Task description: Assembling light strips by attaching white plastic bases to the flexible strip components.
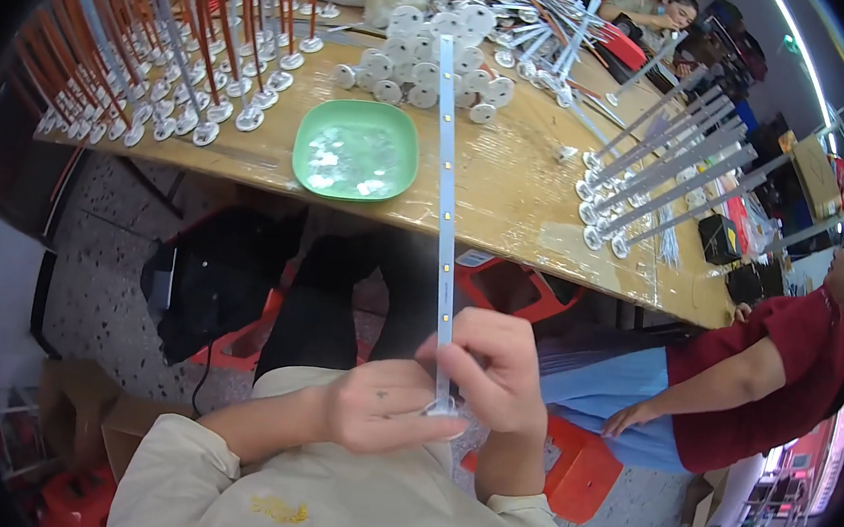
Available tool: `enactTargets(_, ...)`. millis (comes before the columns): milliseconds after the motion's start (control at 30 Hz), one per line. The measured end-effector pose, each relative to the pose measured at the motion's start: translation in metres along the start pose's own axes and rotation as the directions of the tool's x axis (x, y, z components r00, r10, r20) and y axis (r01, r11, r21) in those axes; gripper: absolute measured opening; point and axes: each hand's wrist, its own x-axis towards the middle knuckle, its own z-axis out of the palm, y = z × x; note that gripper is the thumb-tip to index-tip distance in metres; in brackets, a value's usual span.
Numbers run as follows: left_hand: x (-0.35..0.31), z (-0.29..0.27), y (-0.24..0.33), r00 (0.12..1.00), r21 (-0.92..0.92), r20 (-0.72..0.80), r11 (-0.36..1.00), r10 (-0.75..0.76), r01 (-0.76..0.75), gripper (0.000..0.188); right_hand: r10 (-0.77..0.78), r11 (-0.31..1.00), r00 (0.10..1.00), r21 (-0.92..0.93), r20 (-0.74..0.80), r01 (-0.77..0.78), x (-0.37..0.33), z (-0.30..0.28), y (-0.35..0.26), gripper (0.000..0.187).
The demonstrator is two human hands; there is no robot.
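Observation:
In front of my chest stands a long, narrow white LED strip (447, 216) with several small yellow LEDs along it, pointing away from me. Its lower end meets a small round white base (445, 407), partly covered by my fingers. My left hand (379, 405) is closed around this base, thumb side toward the strip. Curled fingers of my right hand (498, 371) pinch the strip just above the base. Beyond the hands, a green tray (404, 179) with small whitish, shiny pieces sits at the table's near edge.
Rows of orange and grey strips on round bases (206, 132) stand at the table's left. White discs (388, 92) are piled behind the tray, with loose strips (524, 16) behind them. More upright strips (669, 190) stand right. A person in dark red (732, 391) is beside me; red stools (580, 468) are below.

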Motion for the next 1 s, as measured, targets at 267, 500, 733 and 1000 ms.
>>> enactTargets(267, -0.010, -0.024, 0.030, 0.998, -0.145, -0.032, 0.988, -0.049, 0.044, 0.021, -0.044, 0.907, 0.982, -0.420, -0.183, -0.038, 0.112, 0.007, 0.036, 0.016)
enactTargets(500, -0.023, -0.018, 0.046, 0.989, -0.125, -0.123, 0.990, -0.085, 0.070, 0.023, -0.014, 0.977, 0.999, 0.215, 0.049, 0.003, 0.160, 0.047, 0.104, 0.014)
enactTargets(733, -0.028, -0.024, 0.037, 0.998, -0.029, -0.044, 0.999, -0.037, 0.036, 0.027, 0.096, 0.735, 0.978, -0.676, 0.186, 0.056, 0.180, 0.046, 0.081, 0.010)
enactTargets(1000, -0.025, -0.023, 0.032, 0.999, -0.044, -0.042, 0.999, -0.034, 0.033, 0.029, 0.170, 0.762, 0.984, -0.640, 0.048, -0.100, 0.176, 0.046, 0.069, 0.016)
